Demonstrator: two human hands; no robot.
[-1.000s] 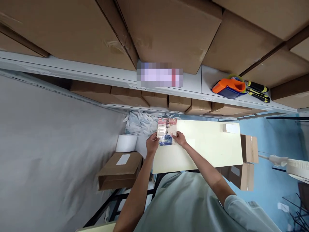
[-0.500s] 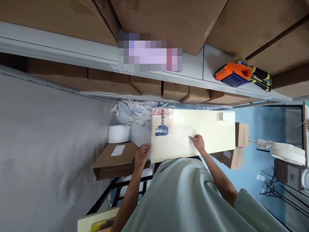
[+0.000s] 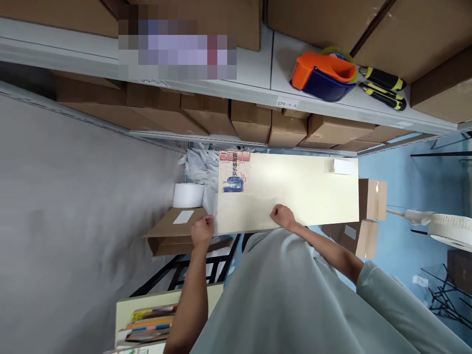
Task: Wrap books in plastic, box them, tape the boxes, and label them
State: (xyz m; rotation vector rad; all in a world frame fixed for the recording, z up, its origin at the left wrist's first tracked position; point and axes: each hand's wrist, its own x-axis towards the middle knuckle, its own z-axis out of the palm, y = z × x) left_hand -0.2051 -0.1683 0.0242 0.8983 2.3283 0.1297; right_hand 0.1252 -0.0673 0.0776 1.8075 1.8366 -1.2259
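Observation:
Over the left end of the pale yellow tabletop (image 3: 306, 196), my left hand (image 3: 202, 230) is closed at the edge, gripping what looks like a thin translucent sheet (image 3: 211, 200). The sheet is faint, and its outline on the tabletop is hard to make out. My right hand (image 3: 283, 216) makes a fist near the table's front edge, apparently on the same sheet. Beyond both hands lies a book (image 3: 234, 172) with a red band, dark Chinese characters and a blue drawing, flat in the far left corner. A small white box (image 3: 342, 167) sits at the far right corner.
A white roll (image 3: 188, 195) and an open carton (image 3: 177, 223) stand left of the table. Overhead runs a shelf (image 3: 254, 73) bearing cartons, an orange-and-blue tape dispenser (image 3: 324, 76) and utility knives (image 3: 383, 87). Stacked books (image 3: 153, 322) lie on a lower-left surface.
Both hands have shifted left, and the right has gone from a pinch to a fist. My view has moved, showing more of the books at lower left. The book keeps its corner.

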